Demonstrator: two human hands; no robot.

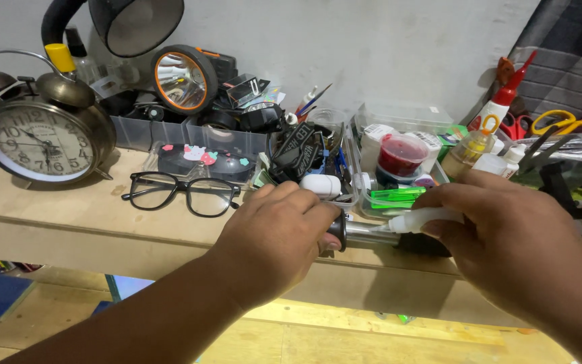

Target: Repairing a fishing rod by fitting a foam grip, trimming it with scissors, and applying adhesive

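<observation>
My left hand is closed around the dark flared end of a small metal tool with a shiny silver shaft, held level above the front edge of the wooden shelf. My right hand grips a small white squeeze bottle and points its nozzle down at the shaft. The far end of the tool is hidden under my right hand.
Black-framed glasses lie on the shelf left of my hands. A twin-bell alarm clock stands at far left. Behind are clear trays of small items, a headlamp, a glue bottle and yellow-handled scissors.
</observation>
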